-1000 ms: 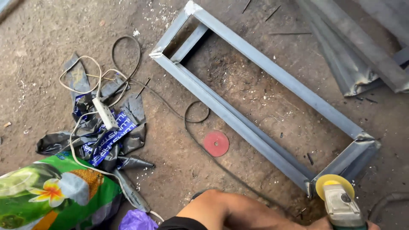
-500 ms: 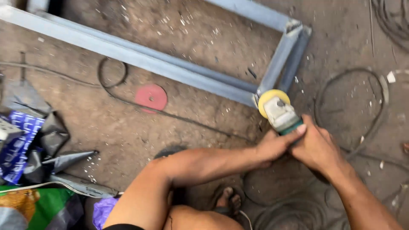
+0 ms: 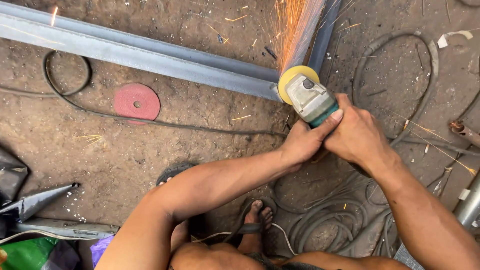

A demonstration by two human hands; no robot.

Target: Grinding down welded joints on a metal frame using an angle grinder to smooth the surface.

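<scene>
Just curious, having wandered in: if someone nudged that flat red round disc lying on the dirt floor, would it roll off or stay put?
The flat red round disc would probably just slide, since it lies flat on the dirt floor. It looks thin and rigid, likely light. Stood on edge it might roll.

Your left hand (image 3: 305, 142) and right hand (image 3: 357, 135) wrap the angle grinder (image 3: 310, 100), its head dull grey metal, its body smooth teal plastic, its guard yellow. At eleven o'clock from it lies the steel frame (image 3: 150, 55), matt grey-blue, faintly scuffed. The floor (image 3: 100, 155) is rough, gritty concrete. At nine o'clock sits a red abrasive disc (image 3: 136, 102), grainy and matt. Dusty rubber cables (image 3: 320, 220) coil at six o'clock.
</scene>
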